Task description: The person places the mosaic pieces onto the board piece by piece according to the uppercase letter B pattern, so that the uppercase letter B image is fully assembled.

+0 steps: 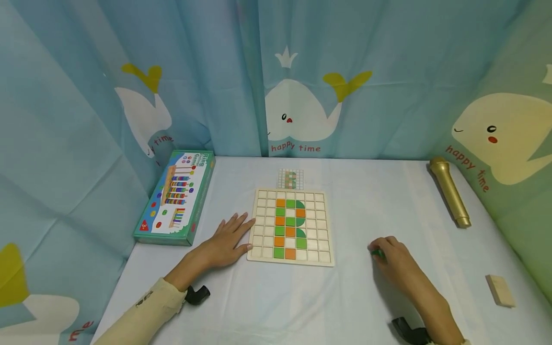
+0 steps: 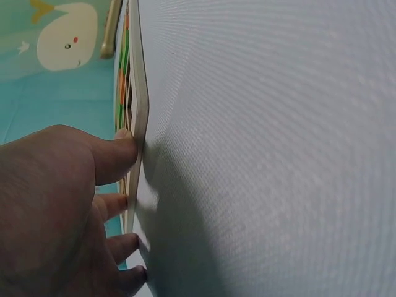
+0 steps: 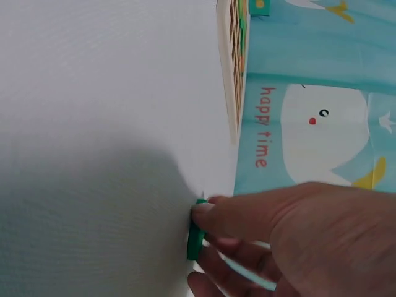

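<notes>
A square wooden grid board [image 1: 263, 229] lies on the white table, with orange and green tiles set in its middle columns. Some of the green pieces have a rounded edge. My left hand [image 1: 225, 243] rests at the board's left edge, fingers spread, thumb and fingertips touching the rim; in the left wrist view the thumb [image 2: 114, 158] lies against that edge. To the right of the board, my right hand [image 1: 394, 262] pinches a small green tile [image 3: 196, 230] between thumb and fingers, close to the tabletop. The tile's full outline is partly hidden by the fingers.
A small printed pattern card [image 1: 291, 178] lies just behind the board. At the left stands a green game box [image 1: 177, 199]. A gold microphone-shaped object [image 1: 450, 192] lies at the back right, and a wooden block [image 1: 500, 291] nearer the front right. Whale-print curtains [image 1: 233, 96] surround the table.
</notes>
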